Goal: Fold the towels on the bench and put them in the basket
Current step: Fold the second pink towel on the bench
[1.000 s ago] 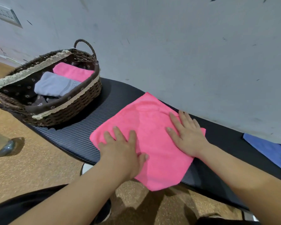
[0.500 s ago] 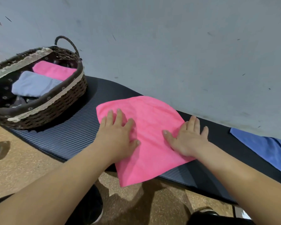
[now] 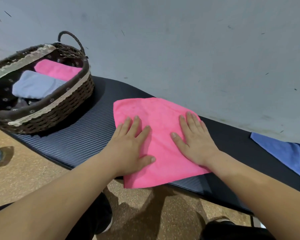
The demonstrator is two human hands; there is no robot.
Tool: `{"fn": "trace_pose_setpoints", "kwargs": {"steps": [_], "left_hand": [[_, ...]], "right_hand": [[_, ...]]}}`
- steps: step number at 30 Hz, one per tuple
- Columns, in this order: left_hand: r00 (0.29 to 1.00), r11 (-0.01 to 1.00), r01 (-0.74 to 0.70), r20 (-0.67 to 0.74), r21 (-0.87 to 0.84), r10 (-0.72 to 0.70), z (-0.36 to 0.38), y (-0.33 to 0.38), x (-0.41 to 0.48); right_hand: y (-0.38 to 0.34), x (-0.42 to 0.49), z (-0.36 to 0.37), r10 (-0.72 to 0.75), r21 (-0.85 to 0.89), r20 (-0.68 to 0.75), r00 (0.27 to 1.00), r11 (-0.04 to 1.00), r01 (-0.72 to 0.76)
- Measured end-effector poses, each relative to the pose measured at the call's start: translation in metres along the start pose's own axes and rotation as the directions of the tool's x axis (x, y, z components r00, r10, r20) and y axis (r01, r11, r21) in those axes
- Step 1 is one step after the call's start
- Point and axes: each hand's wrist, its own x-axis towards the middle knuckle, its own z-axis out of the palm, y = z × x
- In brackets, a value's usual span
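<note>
The pink towel [image 3: 160, 135] is turning on the bench [image 3: 87, 139]: a second ago one corner was pointing at the wall, now its far edge is running nearly along the bench's back edge. The left hand [image 3: 131, 149] is sliding out to the towel's left edge, fingers spreading flat. The right hand [image 3: 195, 141] is pressing on the right half, and the near corner is hanging less over the bench's front edge
</note>
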Motion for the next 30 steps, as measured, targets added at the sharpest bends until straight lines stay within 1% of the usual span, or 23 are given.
{"fn": "trace_pose_setpoints", "kwargs": {"steps": [2, 5, 8, 10, 12, 14, 16, 18, 19, 21, 24, 28, 30], "left_hand": [[0.991, 0.994, -0.105, -0.084, 0.015, 0.106, 0.004, 0.008, -0.004], [0.955, 0.967, -0.253, -0.156, 0.025, 0.254, 0.014, 0.015, -0.012], [0.927, 0.949, -0.312, -0.207, 0.041, 0.313, 0.019, 0.016, -0.023], [0.921, 0.943, -0.334, -0.216, -0.007, 0.325, 0.017, 0.015, -0.030], [0.913, 0.930, -0.364, -0.212, -0.042, 0.348, 0.016, 0.016, -0.037], [0.903, 0.919, -0.395, -0.191, -0.012, 0.385, 0.019, 0.019, -0.042], [0.899, 0.911, -0.410, -0.150, 0.038, 0.411, 0.024, 0.023, -0.045], [0.891, 0.904, -0.423, -0.149, 0.065, 0.428, 0.028, 0.024, -0.045], [0.887, 0.900, -0.430, -0.158, 0.067, 0.435, 0.028, 0.023, -0.044], [0.887, 0.898, -0.438, -0.146, 0.037, 0.438, 0.021, 0.023, -0.045], [0.912, 0.908, -0.400, -0.154, -0.123, 0.381, 0.006, 0.019, -0.046], [0.943, 0.891, -0.328, -0.170, -0.313, 0.287, -0.005, 0.006, -0.048], [0.953, 0.881, -0.299, -0.171, -0.367, 0.252, -0.012, 0.002, -0.049]], "right_hand": [[0.001, -0.010, 0.000, 0.087, 0.006, 0.022, 0.996, 0.996, -0.087], [0.006, -0.031, 0.002, 0.202, 0.040, 0.054, 0.978, 0.978, -0.204], [0.013, -0.052, 0.000, 0.272, 0.059, 0.106, 0.956, 0.958, -0.279], [0.017, -0.068, -0.003, 0.287, 0.052, 0.150, 0.946, 0.953, -0.298], [0.019, -0.089, -0.007, 0.236, 0.070, 0.173, 0.956, 0.966, -0.250], [0.016, -0.112, -0.009, 0.100, 0.099, 0.189, 0.977, 0.988, -0.120], [0.010, -0.130, -0.006, -0.025, 0.105, 0.234, 0.972, 0.995, 0.000], [0.008, -0.140, 0.003, -0.080, 0.089, 0.267, 0.960, 0.994, 0.058], [0.010, -0.143, 0.008, -0.100, 0.080, 0.249, 0.963, 0.993, 0.082], [0.017, -0.147, 0.019, -0.148, 0.080, 0.151, 0.977, 0.987, 0.137], [0.029, -0.149, 0.030, -0.205, 0.111, 0.000, 0.979, 0.973, 0.204], [0.038, -0.148, 0.030, -0.238, 0.116, -0.121, 0.964, 0.961, 0.252], [0.046, -0.149, 0.024, -0.229, 0.180, -0.184, 0.956, 0.948, 0.262]]}}
